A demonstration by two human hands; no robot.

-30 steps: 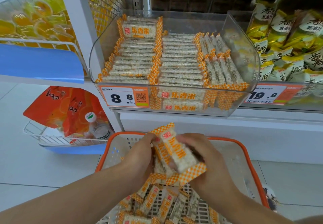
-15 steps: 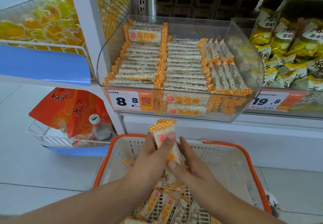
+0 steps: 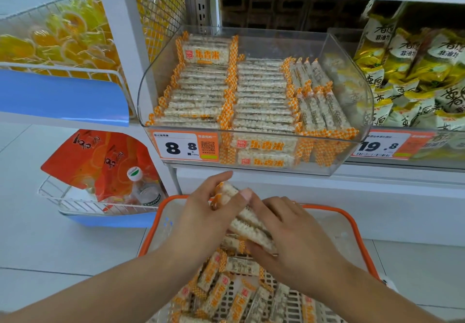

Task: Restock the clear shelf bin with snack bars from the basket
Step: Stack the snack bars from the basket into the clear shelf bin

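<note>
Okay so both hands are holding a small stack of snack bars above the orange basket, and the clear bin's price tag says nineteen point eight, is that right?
Not quite. The head view shows the price tag on the clear bin reads 8.8; the 19.8 tag belongs to the neighbouring shelf section. The rest holds: left hand and right hand hold a small stack of snack bars above the orange basket.

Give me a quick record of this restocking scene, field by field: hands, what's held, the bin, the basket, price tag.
left hand: grips the held bars from the left
right hand: holds the same bars from the right
held bars: small bunch, above the basket
clear bin: on shelf, rows of bars, gap at right
basket: orange rim, loose bars inside
price tag: 8.8, on bin front
</note>
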